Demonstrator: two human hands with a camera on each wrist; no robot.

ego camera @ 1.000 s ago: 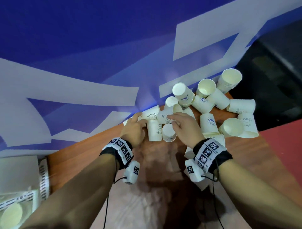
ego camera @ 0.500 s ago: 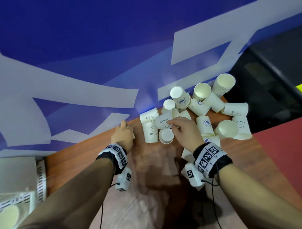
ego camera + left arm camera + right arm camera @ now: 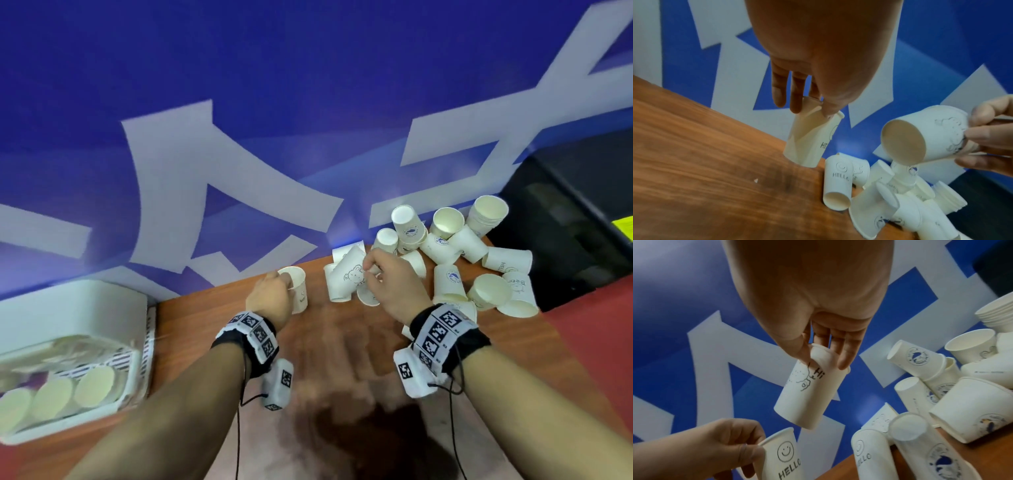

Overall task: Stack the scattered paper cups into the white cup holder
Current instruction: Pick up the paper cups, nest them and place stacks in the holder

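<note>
My left hand (image 3: 274, 298) pinches the rim of an upright "HELLO" smiley cup (image 3: 297, 288) just above the wooden table (image 3: 335, 342), left of the pile; the same cup (image 3: 809, 138) (image 3: 781, 456) shows in both wrist views. My right hand (image 3: 394, 284) holds a bear-print "Hi" cup (image 3: 349, 274) by its rim, tilted and lifted over the pile; it (image 3: 807, 392) hangs bottom-down in the right wrist view. Scattered paper cups (image 3: 455, 260) lie heaped at the table's far right. The white cup holder (image 3: 68, 359) sits at the left with several cups inside.
A blue wall with white lettering (image 3: 239, 171) rises directly behind the table. A nested stack of cups (image 3: 486, 216) stands at the pile's far corner. Dark furniture (image 3: 582, 222) and a red floor (image 3: 599, 359) lie to the right.
My left hand has taken a smiley cup and carried it left, away from the pile. My right hand has lifted the bear cup. The view has swung left, revealing the holder.
</note>
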